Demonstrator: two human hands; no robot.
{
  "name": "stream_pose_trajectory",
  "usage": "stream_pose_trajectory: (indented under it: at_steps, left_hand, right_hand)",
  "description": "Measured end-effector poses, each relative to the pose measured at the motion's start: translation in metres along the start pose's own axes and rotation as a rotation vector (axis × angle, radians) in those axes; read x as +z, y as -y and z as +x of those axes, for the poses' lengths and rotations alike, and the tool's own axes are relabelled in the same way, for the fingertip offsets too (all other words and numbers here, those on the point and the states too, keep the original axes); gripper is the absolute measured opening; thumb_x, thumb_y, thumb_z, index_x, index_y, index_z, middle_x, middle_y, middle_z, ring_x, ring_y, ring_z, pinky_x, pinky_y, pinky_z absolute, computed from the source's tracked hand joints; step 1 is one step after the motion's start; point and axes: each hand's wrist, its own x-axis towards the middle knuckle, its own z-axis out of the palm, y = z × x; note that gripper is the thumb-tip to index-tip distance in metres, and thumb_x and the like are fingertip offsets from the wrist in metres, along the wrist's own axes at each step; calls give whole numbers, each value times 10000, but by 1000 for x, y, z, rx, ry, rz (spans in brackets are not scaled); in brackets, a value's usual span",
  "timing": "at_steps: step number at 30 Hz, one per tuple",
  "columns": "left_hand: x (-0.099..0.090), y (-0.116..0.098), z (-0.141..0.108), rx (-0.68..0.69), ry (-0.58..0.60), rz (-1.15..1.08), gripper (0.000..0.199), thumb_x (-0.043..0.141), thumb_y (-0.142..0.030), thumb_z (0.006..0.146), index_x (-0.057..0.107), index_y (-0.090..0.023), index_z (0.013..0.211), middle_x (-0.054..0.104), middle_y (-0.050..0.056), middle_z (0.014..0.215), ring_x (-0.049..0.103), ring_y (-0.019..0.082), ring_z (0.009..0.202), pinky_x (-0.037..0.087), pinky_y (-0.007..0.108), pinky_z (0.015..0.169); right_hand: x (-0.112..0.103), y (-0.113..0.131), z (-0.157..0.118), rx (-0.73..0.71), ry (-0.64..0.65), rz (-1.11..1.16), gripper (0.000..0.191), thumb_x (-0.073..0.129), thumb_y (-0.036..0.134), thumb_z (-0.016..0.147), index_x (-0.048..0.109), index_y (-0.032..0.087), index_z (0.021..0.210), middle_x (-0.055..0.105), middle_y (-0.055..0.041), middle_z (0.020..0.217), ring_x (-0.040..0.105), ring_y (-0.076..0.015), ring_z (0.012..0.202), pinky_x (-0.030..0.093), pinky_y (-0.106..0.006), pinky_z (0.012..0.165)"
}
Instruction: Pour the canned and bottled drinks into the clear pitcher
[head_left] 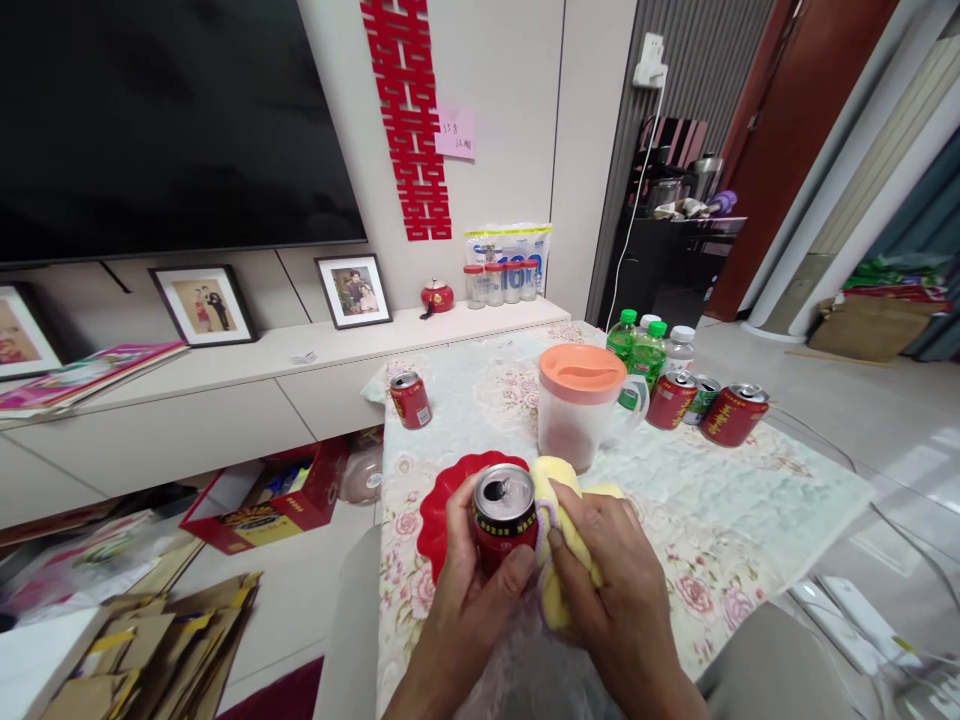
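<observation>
My left hand is wrapped round a red drink can, held upright with its opened top facing me. In my right hand is a yellow cloth with a purple edge, bunched up and pressed against the can's right side. Behind and below the can, partly covered by it, lies a red scalloped dish on the flowered tablecloth. Just beyond my hands stands a clear pitcher with an orange lid.
Another red can stands at the table's far left. Right of the pitcher are red cans, a green can and several bottles. A low cabinet runs behind the table. Cardboard lies on the floor at left.
</observation>
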Motion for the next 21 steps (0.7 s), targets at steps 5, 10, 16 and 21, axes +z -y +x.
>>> stream_pose_trajectory:
  at_steps: [5, 10, 16, 21]
  left_hand:
    - [-2, 6, 4, 1, -25, -49, 848, 907, -498, 729, 493, -267, 1432, 628, 125, 1444, 606, 358, 1339, 476, 462, 1126]
    - [-10, 9, 10, -34, -2, -22, 928, 932, -456, 717, 437, -268, 1480, 621, 139, 1453, 603, 365, 1361, 468, 462, 1147]
    - [-15, 2, 11, 7, 35, 41, 764, 925, -437, 712, 547, -245, 1348, 712, 111, 1292, 702, 330, 1196, 572, 412, 1012]
    - [-15, 0, 5, 27, 87, 4, 712, 947, -343, 686, 579, -255, 1290, 751, 91, 1186, 748, 304, 1096, 622, 355, 890]
  right_hand:
    - [-4, 3, 0, -84, 11, 22, 531, 562, 84, 958, 565, 291, 1446, 624, -95, 1116, 609, -234, 995, 574, -383, 785]
    - [-10, 12, 2, -129, 57, 61, 564, 549, 46, 908, 584, 285, 1419, 616, -86, 1073, 613, -219, 944, 584, -346, 720]
    - [-5, 12, 4, -84, 6, 139, 489, 581, 88, 947, 619, 283, 1395, 664, -67, 1038, 638, -204, 930, 587, -331, 744]
    - [-6, 9, 9, 61, 13, 235, 316, 594, 219, 1015, 703, 303, 1300, 727, -38, 999, 677, -186, 924, 574, -297, 779]
